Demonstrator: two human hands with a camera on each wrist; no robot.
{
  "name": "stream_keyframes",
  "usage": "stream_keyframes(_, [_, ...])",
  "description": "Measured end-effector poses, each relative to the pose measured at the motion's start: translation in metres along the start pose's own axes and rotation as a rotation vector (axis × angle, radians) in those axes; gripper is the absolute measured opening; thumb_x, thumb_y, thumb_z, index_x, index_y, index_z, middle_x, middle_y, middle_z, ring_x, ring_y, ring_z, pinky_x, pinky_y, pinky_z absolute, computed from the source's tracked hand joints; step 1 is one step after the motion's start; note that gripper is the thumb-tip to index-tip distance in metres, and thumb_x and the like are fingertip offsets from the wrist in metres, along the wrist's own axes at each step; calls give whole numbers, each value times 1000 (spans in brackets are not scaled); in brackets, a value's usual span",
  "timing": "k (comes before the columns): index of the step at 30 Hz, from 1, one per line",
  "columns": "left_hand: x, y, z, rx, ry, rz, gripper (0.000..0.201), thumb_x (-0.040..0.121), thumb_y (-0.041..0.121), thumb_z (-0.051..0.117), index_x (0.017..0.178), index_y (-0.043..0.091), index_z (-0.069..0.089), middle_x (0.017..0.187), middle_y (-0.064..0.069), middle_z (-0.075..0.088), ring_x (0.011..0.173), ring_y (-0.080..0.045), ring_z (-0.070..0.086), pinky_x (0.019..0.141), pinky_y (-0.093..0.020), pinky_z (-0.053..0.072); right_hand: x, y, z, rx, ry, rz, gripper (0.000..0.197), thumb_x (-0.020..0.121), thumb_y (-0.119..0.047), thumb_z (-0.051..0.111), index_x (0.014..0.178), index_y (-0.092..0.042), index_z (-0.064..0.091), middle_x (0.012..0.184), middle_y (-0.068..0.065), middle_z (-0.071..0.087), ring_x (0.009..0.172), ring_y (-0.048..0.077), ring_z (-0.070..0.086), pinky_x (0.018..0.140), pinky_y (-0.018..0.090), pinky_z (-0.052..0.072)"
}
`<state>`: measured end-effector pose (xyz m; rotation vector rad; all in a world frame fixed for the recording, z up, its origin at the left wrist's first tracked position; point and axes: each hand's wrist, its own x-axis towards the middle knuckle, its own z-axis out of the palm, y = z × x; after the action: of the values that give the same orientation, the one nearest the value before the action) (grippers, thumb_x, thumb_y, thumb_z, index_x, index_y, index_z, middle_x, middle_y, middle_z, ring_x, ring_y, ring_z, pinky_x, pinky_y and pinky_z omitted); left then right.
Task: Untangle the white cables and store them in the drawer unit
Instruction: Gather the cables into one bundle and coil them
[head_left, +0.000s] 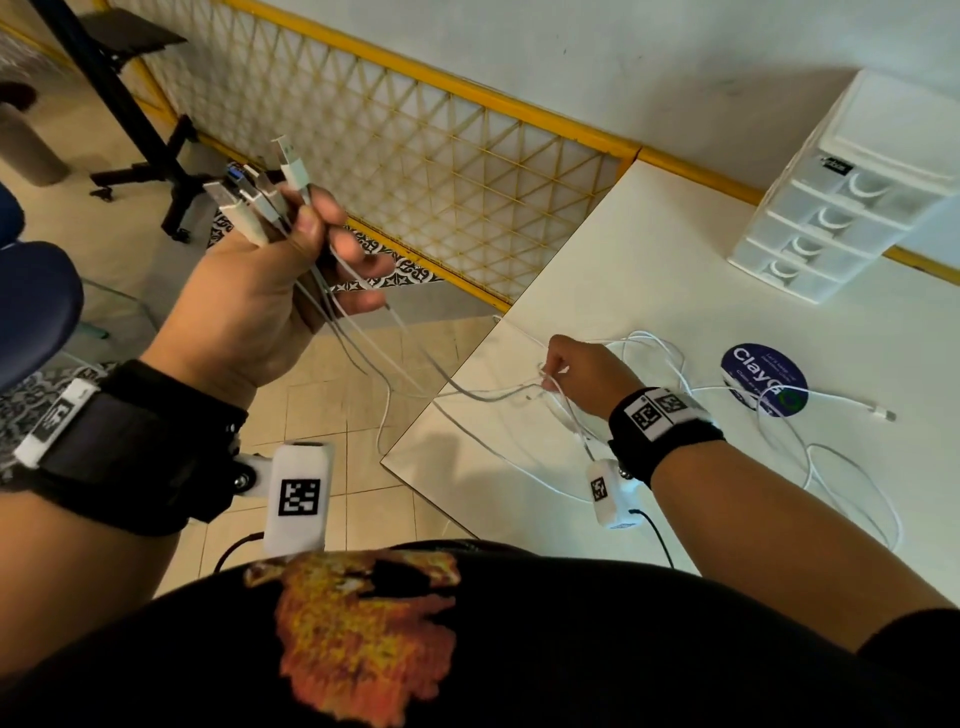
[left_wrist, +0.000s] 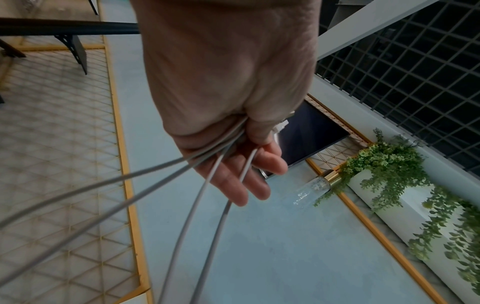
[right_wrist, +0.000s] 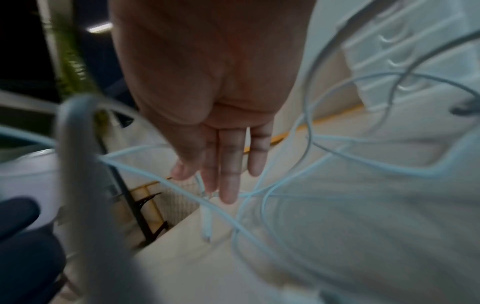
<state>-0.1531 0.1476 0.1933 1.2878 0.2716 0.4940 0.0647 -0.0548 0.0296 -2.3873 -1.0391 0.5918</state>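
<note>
Untangling is partly done: the left hand (head_left: 254, 306) grips the plug ends of the white cables (head_left: 519, 395) raised off the surface's left edge, while the right hand (head_left: 582, 376) pinches a strand near that edge. Loops remain crossed on the surface (head_left: 649, 270). Storage is outstanding; the drawer unit (head_left: 836, 202) stands closed at the far right edge, with bare room between.

Round blue sticker (head_left: 763, 379) on white table (head_left: 675, 260); yellow-framed lattice panel (head_left: 415, 140); trailing green plant (left_wrist: 389, 164).
</note>
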Motion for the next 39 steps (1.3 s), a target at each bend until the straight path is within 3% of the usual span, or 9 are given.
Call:
stream_keyframes(4, [7, -1, 1, 19, -7, -4, 25, 93, 30, 44, 84, 29, 66, 72, 8, 64, 88, -18, 72, 68, -32, 61, -6, -9, -19, -548, 77, -177, 12, 90, -7, 46, 98, -12, 52, 90, 9, 65, 82, 36, 61, 61, 33, 36])
stream_keyframes(9, [11, -6, 7, 18, -12, -13, 23, 94, 29, 42, 86, 27, 64, 71, 8, 64, 86, -17, 72, 67, -31, 61, -2, -17, -38, -16, 313, -94, 13, 85, -3, 42, 92, -13, 48, 79, 9, 64, 73, 36, 61, 66, 42, 50])
stream_keyframes(14, [17, -2, 11, 23, -19, -3, 24, 92, 31, 44, 83, 29, 66, 71, 9, 64, 86, -17, 72, 66, -31, 60, 8, -28, -23, 340, -11, -35, 57, 91, 0, 43, 142, -24, 34, 108, -9, 65, 96, 17, 67, 90, 39, 52])
stream_keyframes(18, [19, 0, 8, 25, -4, 11, 22, 94, 31, 43, 86, 28, 63, 72, 9, 63, 87, -17, 71, 69, -32, 60, -7, -27, 0, 69, 36, 34, 52, 84, -36, 69, 126, -20, 44, 85, -5, 57, 86, 18, 58, 82, 33, 46])
stream_keyframes(21, [20, 1, 5, 31, 10, 12, 24, 101, 27, 36, 91, 25, 58, 72, 10, 62, 87, -17, 71, 69, -31, 60, -16, -19, 14, 8, -142, 69, 43, 84, -22, 65, 121, -22, 43, 73, -5, 58, 77, 21, 61, 75, 33, 47])
stream_keyframes(24, [19, 0, 4, 47, 24, 14, 25, 103, 25, 35, 92, 24, 57, 72, 10, 62, 88, -17, 70, 68, -31, 60, -15, -15, 7, 391, -114, 142, 18, 88, -8, 51, 102, -20, 53, 67, 4, 66, 56, 21, 60, 60, 28, 49])
stream_keyframes(28, [21, 3, 6, 63, 31, 20, 23, 103, 25, 35, 92, 23, 56, 70, 10, 62, 86, -17, 71, 67, -31, 60, -10, -9, -25, 265, -71, 185, 33, 85, 4, 41, 77, -17, 65, 52, -10, 54, 50, 5, 46, 52, 17, 35])
stream_keyframes(35, [22, 6, 5, 49, 49, 30, 30, 104, 24, 34, 88, 26, 58, 69, 9, 61, 87, -18, 72, 68, -32, 60, -27, -16, -28, 226, -454, 284, 27, 92, -47, 56, 96, -21, 58, 92, 0, 73, 81, 15, 68, 73, 29, 45])
stream_keyframes(39, [24, 4, 1, 58, 37, 26, 29, 103, 25, 35, 88, 27, 60, 70, 9, 63, 89, -19, 72, 67, -30, 60, -40, -25, 11, 275, -431, 176, 5, 89, -12, 55, 91, -12, 59, 69, 4, 72, 64, 10, 66, 63, 24, 42])
